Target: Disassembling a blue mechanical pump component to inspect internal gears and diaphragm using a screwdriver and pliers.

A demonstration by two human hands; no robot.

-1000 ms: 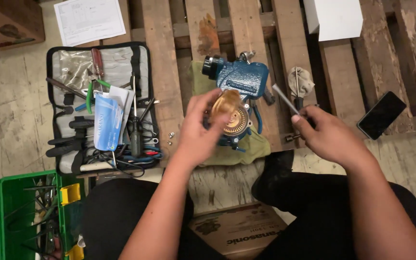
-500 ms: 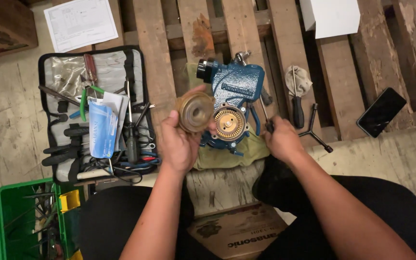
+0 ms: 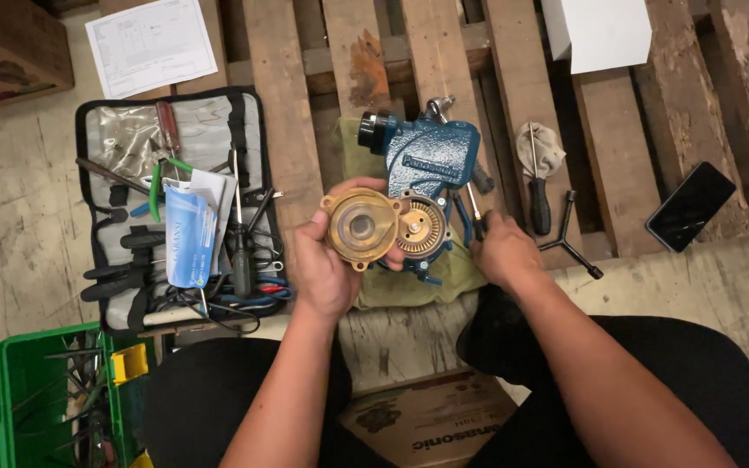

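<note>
My left hand (image 3: pixel 327 269) grips a round brass cover plate (image 3: pixel 361 229), held flat-on just left of the blue pump body (image 3: pixel 431 160). The pump lies on a green cloth (image 3: pixel 418 282) on the wooden pallet, its brass impeller (image 3: pixel 420 226) exposed. My right hand (image 3: pixel 503 251) is closed on the dark handle of a screwdriver (image 3: pixel 474 212) whose shaft points up along the pump's right side.
An open tool roll (image 3: pixel 175 208) with screwdrivers and pliers lies at the left. A second screwdriver (image 3: pixel 537 186), a rag (image 3: pixel 546 146), a T-shaped wrench (image 3: pixel 576 238) and a phone (image 3: pixel 691 206) rest at the right. A green toolbox (image 3: pixel 36 399) and a cardboard box (image 3: pixel 431 425) sit near me.
My left hand lifted the brass cover off the pump face and drew it left, baring the impeller. My right hand moved in from the right to the pump's side.
</note>
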